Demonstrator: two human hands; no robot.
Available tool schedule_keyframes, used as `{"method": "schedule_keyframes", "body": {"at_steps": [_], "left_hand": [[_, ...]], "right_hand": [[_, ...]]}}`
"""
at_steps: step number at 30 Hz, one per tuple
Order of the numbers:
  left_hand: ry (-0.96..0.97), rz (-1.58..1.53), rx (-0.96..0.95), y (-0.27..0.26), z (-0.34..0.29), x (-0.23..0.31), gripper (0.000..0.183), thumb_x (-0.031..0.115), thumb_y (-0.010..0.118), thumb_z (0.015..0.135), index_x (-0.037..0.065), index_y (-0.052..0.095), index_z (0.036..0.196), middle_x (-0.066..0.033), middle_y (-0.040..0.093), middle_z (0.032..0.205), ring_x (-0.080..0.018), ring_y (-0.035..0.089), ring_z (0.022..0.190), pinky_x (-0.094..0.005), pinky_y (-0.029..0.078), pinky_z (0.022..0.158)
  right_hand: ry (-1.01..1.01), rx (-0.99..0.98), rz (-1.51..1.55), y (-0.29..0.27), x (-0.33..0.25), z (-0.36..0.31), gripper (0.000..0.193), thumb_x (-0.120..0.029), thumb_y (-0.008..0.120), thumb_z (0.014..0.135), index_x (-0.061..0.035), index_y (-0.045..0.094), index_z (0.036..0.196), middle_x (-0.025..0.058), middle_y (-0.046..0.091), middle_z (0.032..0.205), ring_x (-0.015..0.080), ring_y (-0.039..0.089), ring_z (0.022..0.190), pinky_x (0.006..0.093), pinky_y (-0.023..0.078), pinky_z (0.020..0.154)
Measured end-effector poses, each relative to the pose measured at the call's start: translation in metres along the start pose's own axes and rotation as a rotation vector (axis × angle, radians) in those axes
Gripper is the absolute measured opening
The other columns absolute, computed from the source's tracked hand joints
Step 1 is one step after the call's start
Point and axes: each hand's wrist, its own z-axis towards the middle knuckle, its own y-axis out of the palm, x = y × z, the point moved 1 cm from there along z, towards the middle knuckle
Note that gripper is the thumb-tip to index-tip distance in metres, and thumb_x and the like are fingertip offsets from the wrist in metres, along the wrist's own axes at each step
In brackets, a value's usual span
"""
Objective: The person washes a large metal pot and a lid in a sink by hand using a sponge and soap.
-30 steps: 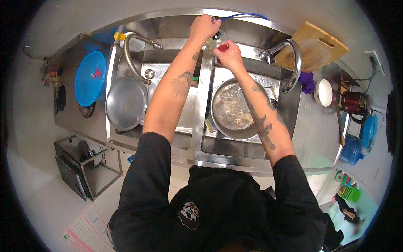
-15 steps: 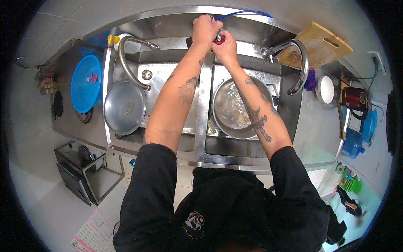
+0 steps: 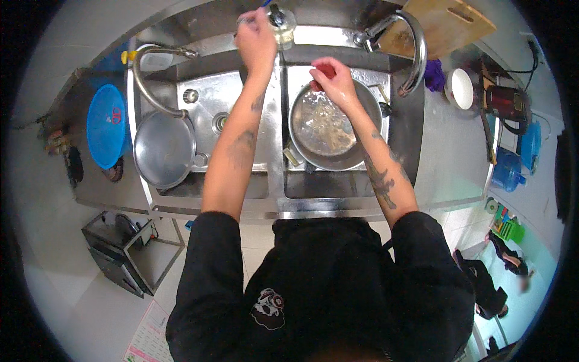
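My left hand (image 3: 256, 41) is raised at the back of the sink, fingers curled and smeared by motion. Something small and greyish shows at its fingertips, too blurred to name. Just right of it stands a clear bottle (image 3: 283, 37) with a dark top. My right hand (image 3: 335, 83) is closed round a small red object (image 3: 322, 79), whose kind is hidden by the fingers. It is over the far rim of a round metal pot (image 3: 329, 161), which sits in the right basin with cloudy water in it.
A curved faucet rises over each basin, the left faucet (image 3: 145, 77) and the right faucet (image 3: 418, 51). A round metal lid (image 3: 164, 149) lies across the left basin. A blue basin (image 3: 107, 136) stands left; a white bowl (image 3: 462, 88), purple cloth (image 3: 434, 75) and cutting board (image 3: 443, 30) are right.
My hands, together at the back of the sink before, are apart now. The left has gone leftward off the bottle's place; the right has come nearer, over the pot, with the red object.
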Motion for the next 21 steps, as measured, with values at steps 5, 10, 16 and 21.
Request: {"method": "schedule_keyframes", "body": {"at_steps": [5,10,16,21], "left_hand": [[-0.253,0.600,-0.468,-0.080,-0.135,-0.052,0.030,0.031,0.055,0.090,0.002,0.064,0.093,-0.0168,0.059,0.071,-0.0357,0.059,0.072,-0.0450,0.045,0.069],[0.336,0.645,-0.582,-0.116,-0.216,-0.085,0.024,0.029,0.065,0.082,0.009,0.067,0.095,-0.0104,0.053,0.095,-0.0283,0.052,0.092,-0.0447,0.037,0.086],[0.420,0.553,-1.001,-0.115,-0.232,-0.090,0.032,0.027,0.066,0.078,0.013,0.063,0.106,-0.0061,0.057,0.115,-0.0283,0.049,0.120,-0.0625,0.021,0.106],[0.439,0.639,-1.148,-0.109,-0.233,-0.097,0.029,0.024,0.059,0.076,0.013,0.069,0.100,-0.0005,0.064,0.106,-0.0220,0.052,0.115,-0.0610,0.021,0.110]], "right_hand": [[0.413,0.075,-0.304,-0.074,0.103,-0.095,0.026,-0.021,0.054,0.094,0.0010,0.063,0.084,0.0066,0.058,0.060,0.0133,0.059,0.054,0.0272,0.046,0.051],[0.484,-0.120,-0.667,-0.109,0.174,-0.145,0.040,-0.030,0.050,0.095,0.0003,0.067,0.076,0.0132,0.064,0.064,0.0236,0.063,0.058,0.0383,0.050,0.060],[0.557,-0.113,-0.977,-0.090,0.239,-0.112,0.042,-0.038,0.057,0.091,0.0002,0.070,0.080,0.0197,0.065,0.067,0.0349,0.065,0.069,0.0431,0.050,0.069],[0.013,-0.172,-1.202,-0.073,0.278,-0.074,0.040,-0.032,0.059,0.088,-0.0062,0.057,0.118,0.0214,0.057,0.115,0.0348,0.056,0.106,0.0455,0.043,0.089]]}}
